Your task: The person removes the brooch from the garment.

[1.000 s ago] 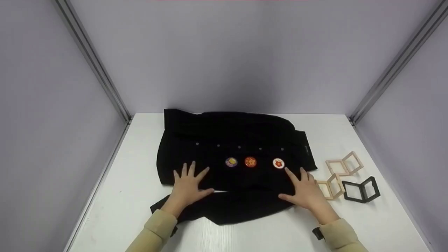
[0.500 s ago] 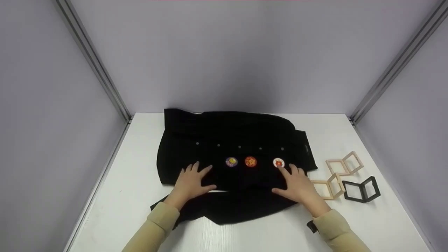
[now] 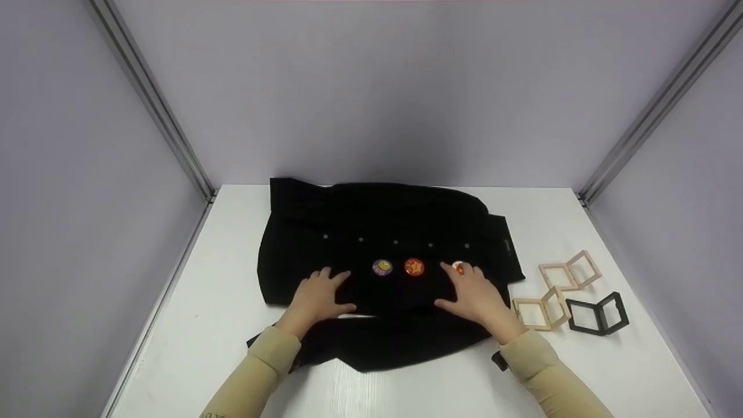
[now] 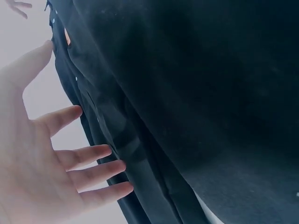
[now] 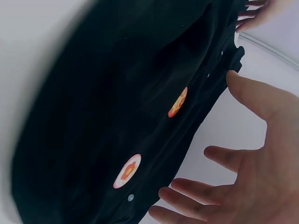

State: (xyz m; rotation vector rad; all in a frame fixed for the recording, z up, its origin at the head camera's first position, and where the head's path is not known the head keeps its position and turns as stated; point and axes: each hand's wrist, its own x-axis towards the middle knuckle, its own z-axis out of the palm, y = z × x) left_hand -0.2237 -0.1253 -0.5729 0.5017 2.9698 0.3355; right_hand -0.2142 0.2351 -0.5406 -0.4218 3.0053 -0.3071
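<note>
Black fabric garment (image 3: 377, 215): while it lies flat on the white table (image 3: 191, 325), its long axis runs left to right, one long side along the table's far edge.
Badge row: a purple-and-yellow round badge (image 3: 382, 267), an orange-red round badge with a star (image 3: 414, 267) and a white round badge with a red flower (image 5: 127, 171) rest on the cloth, left to right, along its long axis. A line of small grey round studs (image 3: 396, 242) runs beyond them, toward the far edge.
Left hand (image 3: 316, 299): fingers and thumb spread, pinching nothing, over the garment's part toward the table's left edge. The purple badge lies just right of its index fingertip.
Right hand (image 3: 476, 296): fingers parted, no grip visible; seen from the head, it partly covers the white badge. Its index fingertip comes between white and orange.
Nearer hand: the right for white and orange, the left for purple; I judge this relation to matter most.
Contact: whether either hand presses the cloth, I cannot tell.
Toward the right edge: two pale wood-coloured hinged frames (image 3: 546, 310) and a black hinged frame (image 3: 601, 319), beside the garment.
</note>
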